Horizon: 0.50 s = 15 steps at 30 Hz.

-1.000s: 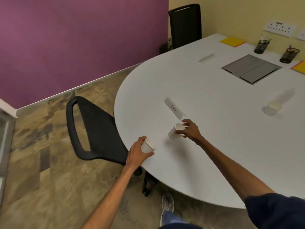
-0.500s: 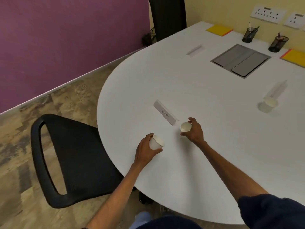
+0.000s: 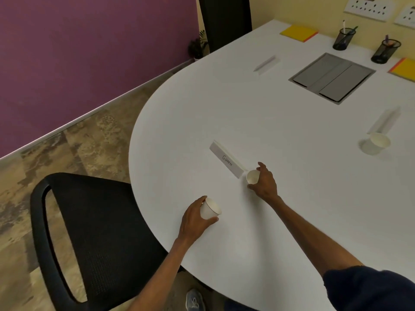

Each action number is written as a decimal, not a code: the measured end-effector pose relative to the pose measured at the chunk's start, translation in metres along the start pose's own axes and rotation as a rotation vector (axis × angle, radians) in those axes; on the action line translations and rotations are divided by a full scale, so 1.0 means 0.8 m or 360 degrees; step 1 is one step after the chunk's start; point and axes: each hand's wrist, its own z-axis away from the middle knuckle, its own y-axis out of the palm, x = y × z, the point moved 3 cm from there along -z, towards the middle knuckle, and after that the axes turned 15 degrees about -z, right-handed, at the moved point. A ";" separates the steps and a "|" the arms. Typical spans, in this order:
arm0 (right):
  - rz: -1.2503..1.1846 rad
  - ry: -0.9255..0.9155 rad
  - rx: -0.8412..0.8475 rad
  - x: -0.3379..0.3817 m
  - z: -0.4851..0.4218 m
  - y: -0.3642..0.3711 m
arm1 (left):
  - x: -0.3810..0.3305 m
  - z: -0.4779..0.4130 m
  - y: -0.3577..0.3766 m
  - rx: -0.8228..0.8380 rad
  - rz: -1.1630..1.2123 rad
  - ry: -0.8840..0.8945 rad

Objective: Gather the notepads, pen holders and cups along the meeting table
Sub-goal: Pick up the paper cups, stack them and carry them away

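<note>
Two paper cups in two hands, at the near end of the white table (image 3: pixel 258 113).

Could go wrong: a hard squeeze, and a thin cup bends or pops out. A tilted cup in the left hand, so a spill if any drink is inside; cannot tell from here. A quick lift by the right hand could bump the name card (image 3: pixel 226 162), just at 10 o'clock from that cup and nearly touching. A knock, and down it goes. One more cup (image 3: pixel 377 143) way over at 2 o'clock, well apart from both hands. No free hand for it with both full, so maybe best to put one cup inside the other first.

Left hand (image 3: pixel 193 218), at 6 o'clock: fingers curled about halfway round the tilted cup (image 3: pixel 210 211), thumb underneath. Holding it, mouth leaning toward 2 o'clock. Cannot tell if its bottom touches the table.

Right hand (image 3: pixel 265 184): wrapped round the small cup (image 3: pixel 252 176), thumb on the near side, fingers on the far side. Holding it, not squashing it.

Still to pick up, far off at 1 o'clock: two black pen holders (image 3: pixel 343 41) and two yellow notepads (image 3: pixel 298 32), one at the right edge.
</note>
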 end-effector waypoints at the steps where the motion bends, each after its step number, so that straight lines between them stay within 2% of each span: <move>1: 0.0006 0.0002 0.0001 0.001 -0.002 0.002 | 0.002 -0.003 -0.002 -0.0002 -0.0004 -0.0008; 4: 0.0055 0.0017 -0.0012 0.003 0.000 0.007 | 0.007 -0.008 -0.008 -0.0027 -0.0006 -0.0027; 9: 0.0246 -0.0166 -0.0029 0.011 0.005 0.010 | 0.002 -0.014 -0.015 -0.0053 -0.0013 -0.0011; 15: 0.0112 -0.0359 -0.0048 0.047 0.008 0.029 | -0.003 -0.012 -0.034 -0.0175 -0.0053 0.0022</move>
